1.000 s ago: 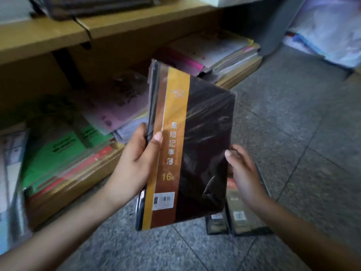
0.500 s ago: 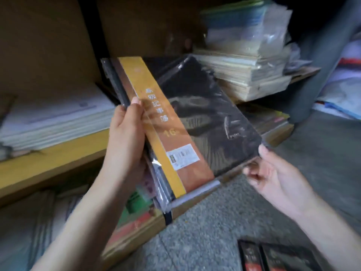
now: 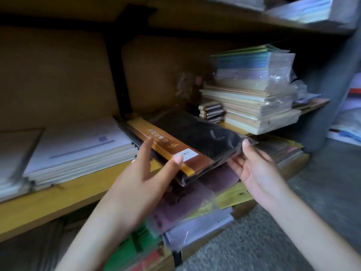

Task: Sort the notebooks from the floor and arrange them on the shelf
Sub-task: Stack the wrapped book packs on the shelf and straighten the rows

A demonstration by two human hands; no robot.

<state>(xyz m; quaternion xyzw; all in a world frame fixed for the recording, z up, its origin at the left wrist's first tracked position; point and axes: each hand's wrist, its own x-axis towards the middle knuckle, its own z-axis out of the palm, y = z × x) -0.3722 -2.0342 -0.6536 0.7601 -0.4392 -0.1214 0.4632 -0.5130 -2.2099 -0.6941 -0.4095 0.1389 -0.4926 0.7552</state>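
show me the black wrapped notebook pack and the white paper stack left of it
black wrapped notebook pack [image 3: 199, 133]: head view, black cover centre
white paper stack [image 3: 78, 145]: head view, top sheet

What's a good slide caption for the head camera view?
Left hand and right hand hold a wrapped notebook pack partway onto the wooden shelf.

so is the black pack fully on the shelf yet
No, the black pack juts past the shelf edge, held by left hand and right hand.
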